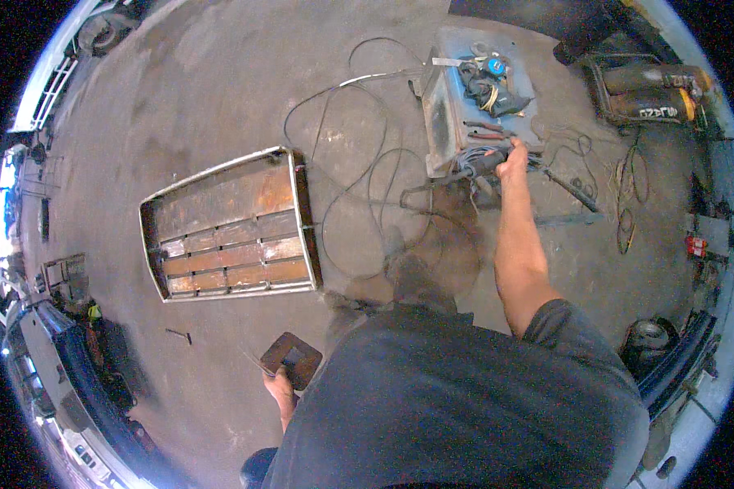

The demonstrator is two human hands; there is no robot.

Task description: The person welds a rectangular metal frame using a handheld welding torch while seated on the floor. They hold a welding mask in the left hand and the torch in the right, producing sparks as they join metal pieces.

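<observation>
The person's left hand [280, 389] was low in the view, beside the dark shirt, with its fingers closed around the near edge of a flat brown plate [283, 349]. The plate had rounded corners and a square greyish patch in its middle; whether that was a pane or a hole could not be told. A few thin rods [257, 362] stuck out from the same hand. The right hand [512, 156], its arm stretched forward, grasped a dark tool [487, 164] at the near edge of a blue-topped stand [520, 77]; the tool's exact kind could not be made out.

The plate looked thin, stiff and probably light enough for one hand, its dull face unlikely to be slippery. Its rim seemed the sensible hold, away from the middle, which might have been fragile if glazed. The rods looked slender and easily bent or dropped, best gripped together near one end. The dark tool appeared bulkier and likely the heaviest of the three, hard-bodied, and better taken round its body, clear of the grey cable [470, 154] bunched beside it.

As for markings, pale hand-painted-looking characters showed on a dark cylinder [632, 106] lying at the far right. A round blue item [496, 66] on the stand bore a small mark too blurred to read. No label could be made out on the plate, the rods or the dark tool
</observation>
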